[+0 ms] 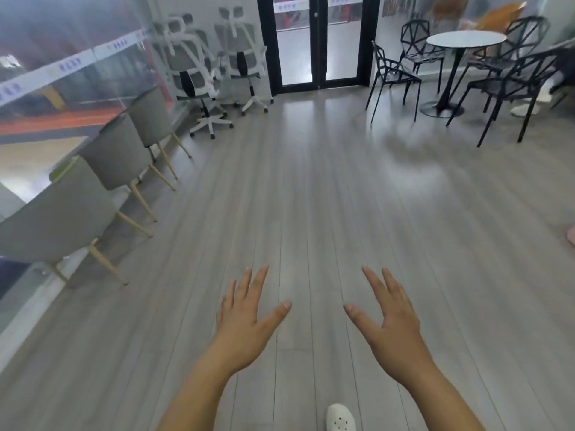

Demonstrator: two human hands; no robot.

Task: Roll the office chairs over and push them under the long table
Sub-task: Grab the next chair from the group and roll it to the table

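Observation:
Two white-framed office chairs with grey mesh backs and headrests stand on castors at the far left corner, one nearer point(194, 73) and one behind it point(241, 54), beside the black glass door. The long pale table point(37, 163) runs along the glass wall on the left. My left hand point(245, 318) and my right hand point(392, 321) are stretched out in front of me over the floor, fingers spread and straight, holding nothing. Both hands are far from the office chairs.
Three grey upholstered chairs with wooden legs point(115, 150) are tucked along the long table. A round white table point(466, 40) with several black wire chairs point(510, 85) stands at the far right. A person's feet point(525, 108) show there. My white shoe point(340, 418) is below.

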